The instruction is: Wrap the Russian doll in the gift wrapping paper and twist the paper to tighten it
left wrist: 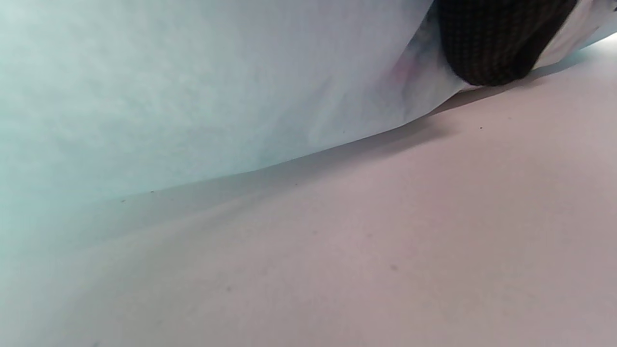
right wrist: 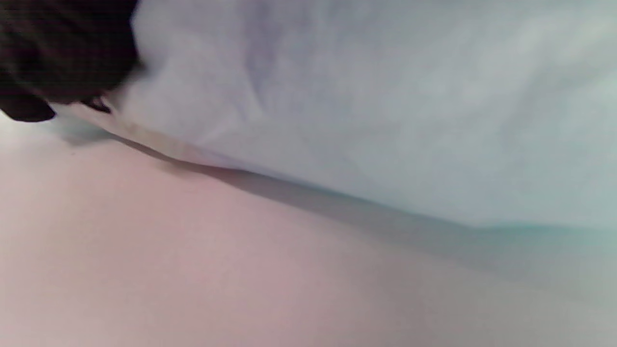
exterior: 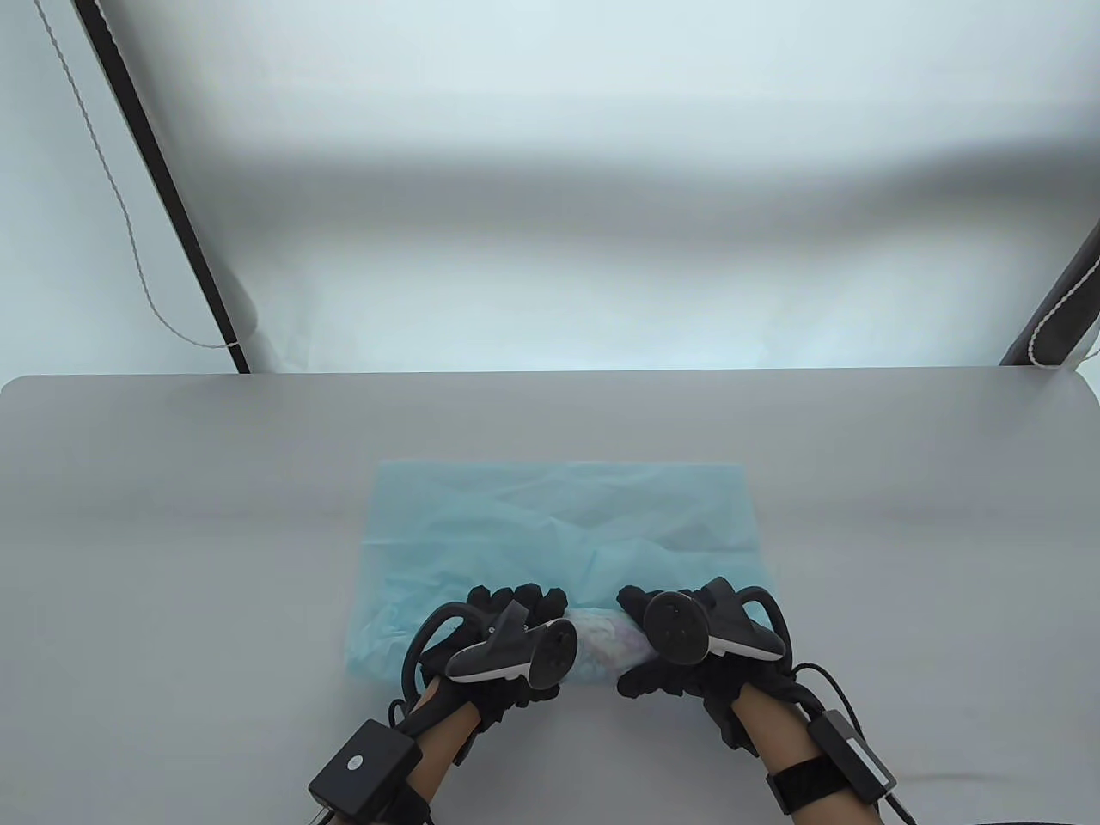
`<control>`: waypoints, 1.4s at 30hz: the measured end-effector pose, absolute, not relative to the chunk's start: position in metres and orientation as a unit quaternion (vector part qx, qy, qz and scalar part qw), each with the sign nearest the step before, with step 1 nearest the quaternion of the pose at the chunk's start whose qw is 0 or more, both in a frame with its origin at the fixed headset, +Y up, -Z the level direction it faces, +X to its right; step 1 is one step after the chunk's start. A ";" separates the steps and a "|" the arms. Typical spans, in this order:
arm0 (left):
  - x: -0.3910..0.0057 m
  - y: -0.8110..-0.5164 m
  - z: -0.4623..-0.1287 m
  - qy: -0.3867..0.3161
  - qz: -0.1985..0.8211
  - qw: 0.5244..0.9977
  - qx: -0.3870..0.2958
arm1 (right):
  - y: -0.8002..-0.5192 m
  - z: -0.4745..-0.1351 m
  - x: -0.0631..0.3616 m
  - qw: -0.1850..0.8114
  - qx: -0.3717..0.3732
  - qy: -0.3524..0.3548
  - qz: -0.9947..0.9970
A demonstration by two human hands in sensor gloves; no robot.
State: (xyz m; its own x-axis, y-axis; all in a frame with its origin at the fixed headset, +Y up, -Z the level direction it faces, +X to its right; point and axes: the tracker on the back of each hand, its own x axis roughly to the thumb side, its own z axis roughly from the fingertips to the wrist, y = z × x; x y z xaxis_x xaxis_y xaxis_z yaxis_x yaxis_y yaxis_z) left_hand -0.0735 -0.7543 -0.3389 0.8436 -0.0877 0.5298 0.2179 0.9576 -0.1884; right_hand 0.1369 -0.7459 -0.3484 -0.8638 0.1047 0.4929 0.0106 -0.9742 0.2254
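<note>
A light blue sheet of wrapping paper (exterior: 559, 524) lies flat on the grey table (exterior: 172, 516), its near edge rolled up over the Russian doll (exterior: 606, 649). The doll lies on its side and shows faintly through the thin paper between my hands. My left hand (exterior: 516, 619) grips the roll at the doll's left end, fingers curled over the top. My right hand (exterior: 662, 636) grips the right end the same way. In the left wrist view the paper (left wrist: 193, 86) rises off the table beside a gloved fingertip (left wrist: 496, 43). The right wrist view shows the paper (right wrist: 385, 106) and a fingertip (right wrist: 58, 53).
The table's far edge (exterior: 550, 374) runs across the middle of the table view, with a white backdrop behind. A dark pole (exterior: 163, 189) with a white cord stands at the back left, another pole (exterior: 1061, 301) at the back right.
</note>
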 end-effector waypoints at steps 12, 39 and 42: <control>-0.091 -0.753 -0.346 -0.278 -0.017 0.943 -0.183 | -0.744 -0.341 0.127 -0.026 0.289 0.097 0.952; -0.090 -0.756 -0.343 -0.281 -0.035 0.943 -0.174 | -0.747 -0.338 0.129 -0.015 0.285 0.086 0.955; -0.087 -0.756 -0.339 -0.275 -0.054 0.943 -0.178 | -0.747 -0.340 0.130 -0.003 0.281 0.086 0.956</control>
State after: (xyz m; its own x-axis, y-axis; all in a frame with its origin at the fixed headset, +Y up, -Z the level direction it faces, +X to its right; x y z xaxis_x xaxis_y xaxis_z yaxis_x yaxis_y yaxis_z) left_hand -0.0868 -0.7560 -0.3389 0.8424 -0.0037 0.5388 0.2003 0.9305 -0.3067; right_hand 0.1295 -0.7466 -0.3402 -0.8425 0.0427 0.5370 0.0540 -0.9851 0.1631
